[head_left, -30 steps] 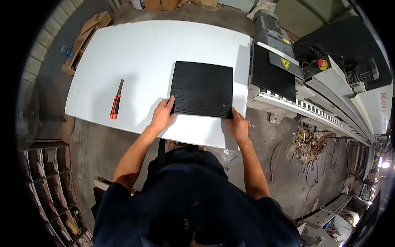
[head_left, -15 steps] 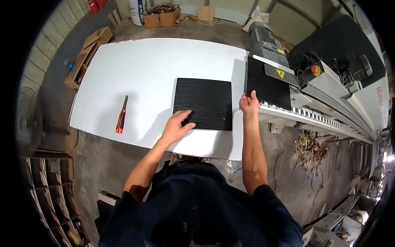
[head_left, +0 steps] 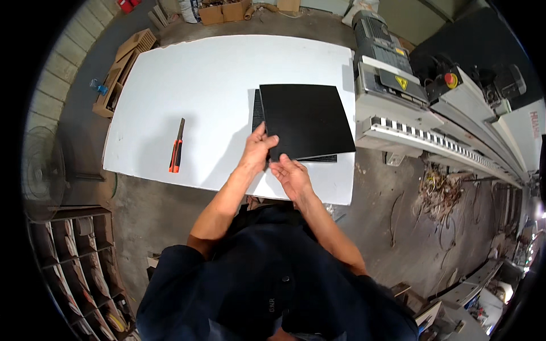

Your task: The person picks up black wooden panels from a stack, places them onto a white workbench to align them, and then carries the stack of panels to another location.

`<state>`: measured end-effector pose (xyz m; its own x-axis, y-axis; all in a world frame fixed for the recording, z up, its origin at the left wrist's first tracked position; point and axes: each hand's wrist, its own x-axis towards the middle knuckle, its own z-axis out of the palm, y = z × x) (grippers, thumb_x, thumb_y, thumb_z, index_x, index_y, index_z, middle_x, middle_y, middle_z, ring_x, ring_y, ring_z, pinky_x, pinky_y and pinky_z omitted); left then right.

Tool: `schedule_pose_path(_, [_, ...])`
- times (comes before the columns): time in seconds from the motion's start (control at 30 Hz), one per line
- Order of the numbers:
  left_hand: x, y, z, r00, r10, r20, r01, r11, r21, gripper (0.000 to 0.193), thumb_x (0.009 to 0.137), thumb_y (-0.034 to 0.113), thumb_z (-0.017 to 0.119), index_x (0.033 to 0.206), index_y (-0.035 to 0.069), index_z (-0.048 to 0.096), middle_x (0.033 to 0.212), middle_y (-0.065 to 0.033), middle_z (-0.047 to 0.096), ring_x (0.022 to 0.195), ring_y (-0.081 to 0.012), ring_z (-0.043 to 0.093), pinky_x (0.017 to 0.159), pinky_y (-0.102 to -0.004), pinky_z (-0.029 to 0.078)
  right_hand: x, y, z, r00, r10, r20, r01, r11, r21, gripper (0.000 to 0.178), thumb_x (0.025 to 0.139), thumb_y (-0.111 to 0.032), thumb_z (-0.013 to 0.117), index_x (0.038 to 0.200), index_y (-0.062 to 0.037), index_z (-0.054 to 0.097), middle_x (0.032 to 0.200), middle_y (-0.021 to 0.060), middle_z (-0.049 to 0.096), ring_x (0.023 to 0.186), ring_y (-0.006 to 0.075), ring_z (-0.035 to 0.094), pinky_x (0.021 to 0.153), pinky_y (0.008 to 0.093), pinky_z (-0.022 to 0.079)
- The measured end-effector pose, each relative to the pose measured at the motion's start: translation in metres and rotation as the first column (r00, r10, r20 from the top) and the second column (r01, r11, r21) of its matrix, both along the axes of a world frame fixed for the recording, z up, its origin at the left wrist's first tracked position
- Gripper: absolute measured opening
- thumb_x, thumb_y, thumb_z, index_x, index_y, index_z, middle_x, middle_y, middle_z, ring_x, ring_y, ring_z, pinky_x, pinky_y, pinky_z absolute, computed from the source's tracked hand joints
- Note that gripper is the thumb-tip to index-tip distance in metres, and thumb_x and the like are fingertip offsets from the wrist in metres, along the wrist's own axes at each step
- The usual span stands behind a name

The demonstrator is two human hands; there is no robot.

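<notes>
A smooth black panel is held tilted over the white table by its near left corner. My left hand grips its left edge, thumb on top. Beside it, my right hand pinches the near edge, with the thumb on the upper face and the fingers beneath. Under this panel lies a ribbed black panel, mostly hidden; only strips show at its left and near edges. To the left of both hands, an orange and black utility knife rests on the table with its blade pointing away.
The white tabletop spans the middle. Along its right side stands a machine with a toothed rail, a motor and a red stop button. Scrap strips litter the floor. A compartment shelf is at lower left.
The smooth panel came off the machine's edge and moved left over the ribbed one. My right hand came with it, beside my left hand, which now grips the panel too.
</notes>
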<state>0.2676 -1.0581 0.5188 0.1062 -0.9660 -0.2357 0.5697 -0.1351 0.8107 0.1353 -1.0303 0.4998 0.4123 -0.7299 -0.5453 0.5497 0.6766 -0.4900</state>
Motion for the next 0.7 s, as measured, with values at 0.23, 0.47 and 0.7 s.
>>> schedule_pose_path(0.23, [0.058,0.013,-0.022,0.262,-0.038,0.964,-0.064,0.996,0.057,0.067,0.075,0.024,0.070,0.130,-0.004,0.044,0.135,-0.0305,0.034,0.126,-0.0428,0.032,0.104,-0.0412,0.032,-0.064,0.002,-0.013,0.475,-0.439,-0.763,-0.354,0.698,-0.623,0.023,0.082,-0.009,0.065,0.103,0.0017,0.063,0.087,0.0111,0.064,0.067,0.0171,0.059,0.060,0.0275,0.050])
schedule_pose_path(0.47, [0.043,0.041,-0.017,0.117,-0.197,0.973,0.198,0.965,0.172,0.084,0.069,0.019,0.075,0.137,-0.004,0.032,0.140,-0.0268,0.029,0.126,-0.0400,0.036,0.103,-0.0394,0.037,-0.136,-0.038,-0.029,0.063,-0.654,-0.754,-0.679,0.526,-0.512,0.059,0.068,-0.007,0.072,0.122,0.0028,0.049,0.109,0.0183,0.053,0.098,0.0333,0.053,0.086,0.0398,0.044])
schedule_pose_path(0.7, [0.050,0.041,-0.022,-0.015,-0.130,0.991,0.209,0.969,0.130,0.075,0.069,0.008,0.072,0.132,-0.009,0.035,0.135,-0.0258,0.039,0.115,-0.0375,0.049,0.097,-0.0369,0.044,-0.124,-0.036,-0.023,0.047,-0.563,-0.825,-0.588,0.652,-0.478,0.037,0.069,-0.011,0.072,0.103,-0.0009,0.063,0.088,0.0130,0.062,0.076,0.0262,0.062,0.071,0.0361,0.049])
